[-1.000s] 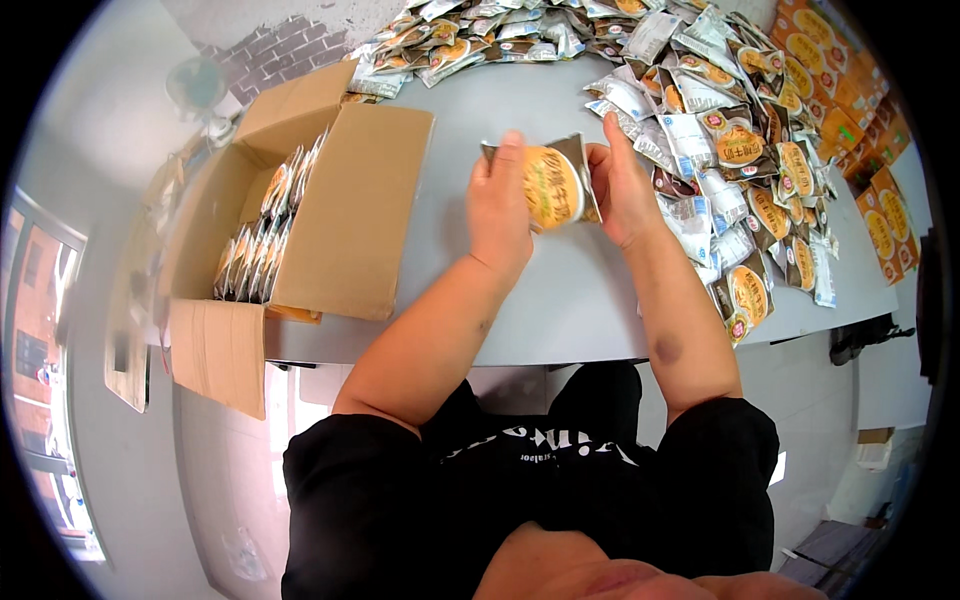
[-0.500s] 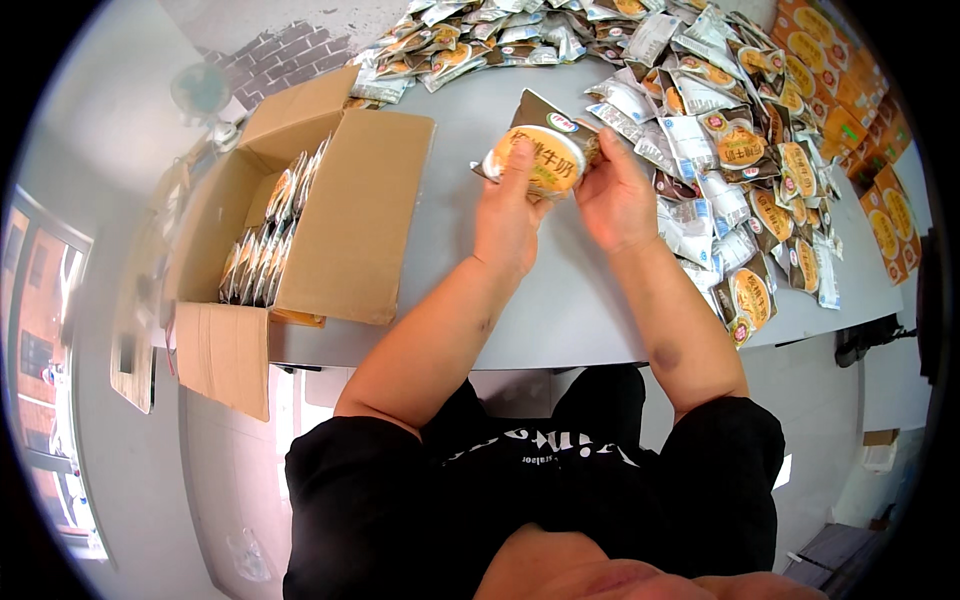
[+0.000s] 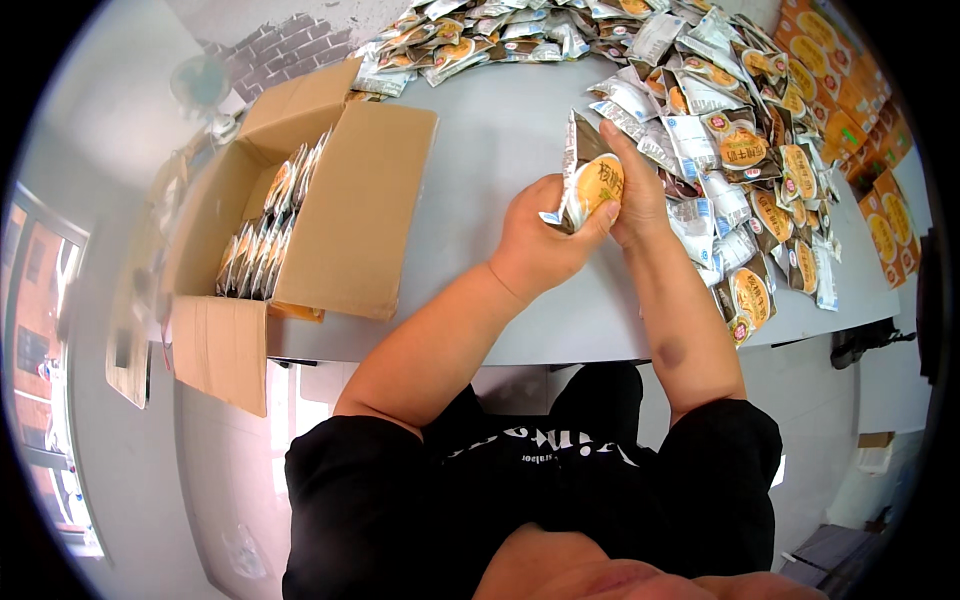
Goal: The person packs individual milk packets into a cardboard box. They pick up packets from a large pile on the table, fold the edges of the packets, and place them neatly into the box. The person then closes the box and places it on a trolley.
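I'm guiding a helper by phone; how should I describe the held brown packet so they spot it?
On the grey table, find the open brown cardboard box at left. Right of it, between the left hand and right hand, is a brown packet with a yellow oval. It alone is handheld; similar packets are heaped or boxed.

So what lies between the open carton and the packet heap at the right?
In the head view, grey tabletop shows between them, with the left hand gripping one packet and the right hand beside it, above that surface.
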`<state>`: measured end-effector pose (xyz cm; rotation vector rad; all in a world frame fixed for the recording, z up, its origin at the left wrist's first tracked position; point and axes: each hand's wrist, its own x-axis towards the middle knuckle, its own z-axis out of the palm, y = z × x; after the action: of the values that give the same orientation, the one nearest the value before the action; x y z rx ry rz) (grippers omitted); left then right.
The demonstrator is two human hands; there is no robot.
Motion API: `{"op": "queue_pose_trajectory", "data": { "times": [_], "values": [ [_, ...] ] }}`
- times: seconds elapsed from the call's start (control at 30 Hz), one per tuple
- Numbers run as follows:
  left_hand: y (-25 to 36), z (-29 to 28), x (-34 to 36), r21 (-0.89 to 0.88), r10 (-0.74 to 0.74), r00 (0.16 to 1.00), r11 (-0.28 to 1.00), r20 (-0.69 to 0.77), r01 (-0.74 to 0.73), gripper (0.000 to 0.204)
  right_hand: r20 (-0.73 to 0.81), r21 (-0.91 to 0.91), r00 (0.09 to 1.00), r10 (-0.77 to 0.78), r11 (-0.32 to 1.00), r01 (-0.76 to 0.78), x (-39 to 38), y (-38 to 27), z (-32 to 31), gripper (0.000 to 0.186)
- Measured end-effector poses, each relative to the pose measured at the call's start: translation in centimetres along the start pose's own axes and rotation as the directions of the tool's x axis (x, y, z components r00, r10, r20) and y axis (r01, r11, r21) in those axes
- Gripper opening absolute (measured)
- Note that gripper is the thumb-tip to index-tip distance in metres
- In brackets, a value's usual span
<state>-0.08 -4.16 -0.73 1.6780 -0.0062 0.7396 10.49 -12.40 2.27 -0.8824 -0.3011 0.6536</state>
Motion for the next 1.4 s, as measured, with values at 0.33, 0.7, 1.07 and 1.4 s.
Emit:
{"op": "queue_pose_trajectory", "data": {
  "times": [0.33,0.7,1.07,1.4],
  "values": [
    [0.8,0.3,1.6,-0.450,-0.344,0.927,0.859,-0.150,0.245,0.034,0.018,0.093,0.990,0.142,0.985,-0.143,1.2,0.8,-0.3,0.035],
    [0.4,0.5,0.6,-0.320,-0.235,0.965,0.929,-0.120,0.186,0.036,0.060,-0.094,0.988,-0.143,0.985,0.148,1.0,1.5,-1.0,0.029],
    [-1.0,0.5,0.2,0.079,-0.073,0.994,0.994,-0.079,0.080,0.030,-0.003,0.020,0.998,0.064,0.998,-0.064,1.3,0.8,-0.8,0.031],
    [0.2,0.6,0.3,-0.260,-0.185,0.977,0.953,-0.104,0.153,0.034,0.053,-0.041,0.998,-0.018,0.999,0.020,1.2,1.1,-1.2,0.036]
  ]
}}
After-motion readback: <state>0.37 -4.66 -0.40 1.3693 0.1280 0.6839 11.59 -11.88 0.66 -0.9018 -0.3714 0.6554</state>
